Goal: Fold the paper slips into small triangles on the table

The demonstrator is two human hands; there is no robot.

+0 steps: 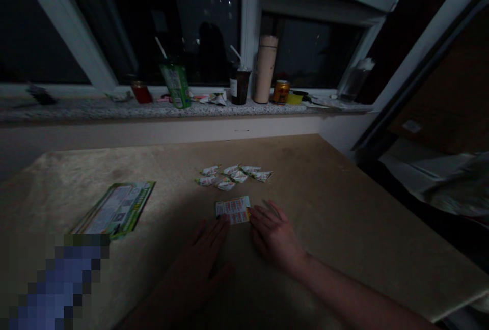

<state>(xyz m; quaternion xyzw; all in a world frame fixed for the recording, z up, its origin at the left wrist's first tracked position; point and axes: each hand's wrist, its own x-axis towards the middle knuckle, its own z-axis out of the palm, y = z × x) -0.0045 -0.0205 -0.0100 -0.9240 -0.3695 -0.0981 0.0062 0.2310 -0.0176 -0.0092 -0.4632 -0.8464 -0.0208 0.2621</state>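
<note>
A small printed paper sheet (233,210) lies flat on the brown table (324,197). My left hand (198,264) rests flat with fingers stretched out, its fingertips touching the sheet's lower left edge. My right hand (273,233) lies flat too, fingers spread, touching the sheet's right edge. Just beyond the sheet sits a cluster of several small folded paper pieces (235,175). Neither hand holds anything.
A stack of green printed leaflets (116,209) lies at the table's left. The windowsill (95,110) behind holds a green carton with a straw (175,84), a dark cup (240,84), a tall beige tumbler (265,69) and cans (280,91). The table's right edge drops off to a dark floor.
</note>
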